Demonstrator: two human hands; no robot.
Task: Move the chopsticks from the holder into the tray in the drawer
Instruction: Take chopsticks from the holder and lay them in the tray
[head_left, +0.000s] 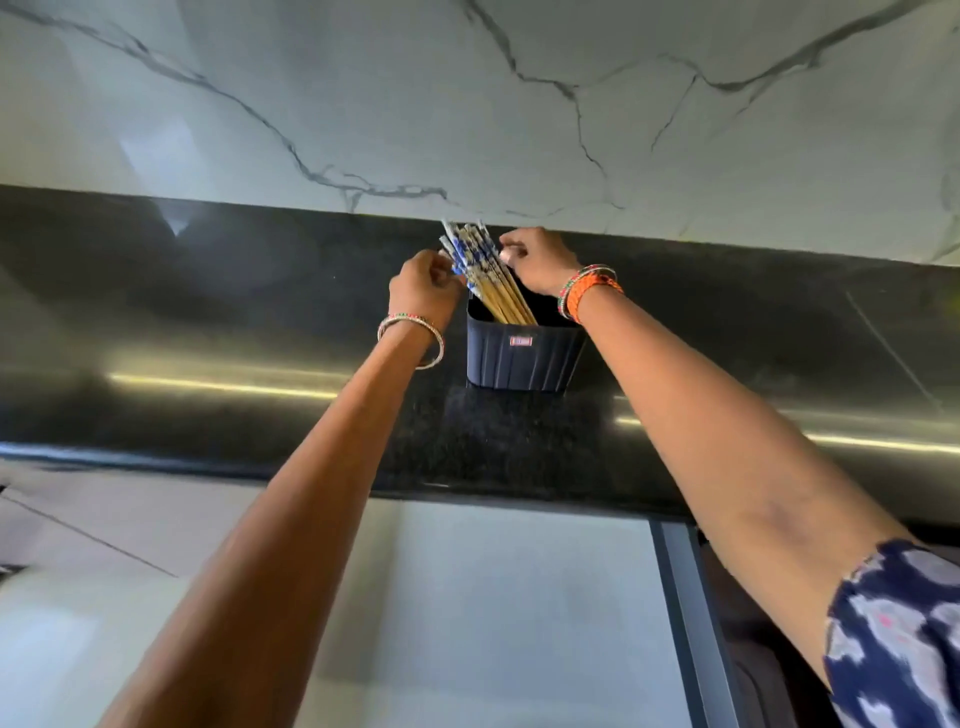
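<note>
While both hands grip them, chopsticks (488, 270) fill the holder (522, 356).

A dark speckled stone bench (208, 322) runs beneath a white marble wall (467, 93) veined in grey, with pale cabinet fronts (493, 597) below its front edge.

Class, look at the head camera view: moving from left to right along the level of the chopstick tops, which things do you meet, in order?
left hand → chopsticks → right hand → orange bangles
</note>
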